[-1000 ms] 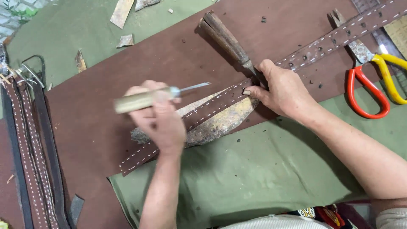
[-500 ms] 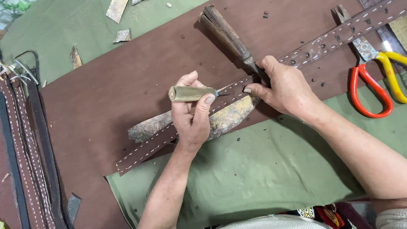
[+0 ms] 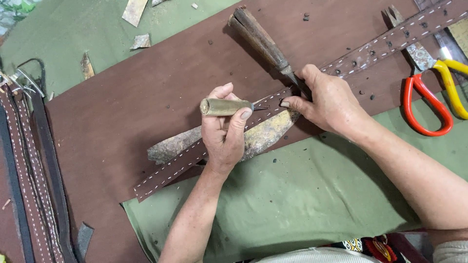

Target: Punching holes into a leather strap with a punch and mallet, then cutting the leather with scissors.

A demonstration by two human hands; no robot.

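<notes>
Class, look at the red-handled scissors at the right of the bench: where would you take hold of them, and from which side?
Grip the scissors by the red loop, coming from the near right. The loops lie flat and open on the green cloth, while the blades point away under the stitched strap.

Brown white-stitched leather strap (image 3: 195, 160)
</notes>
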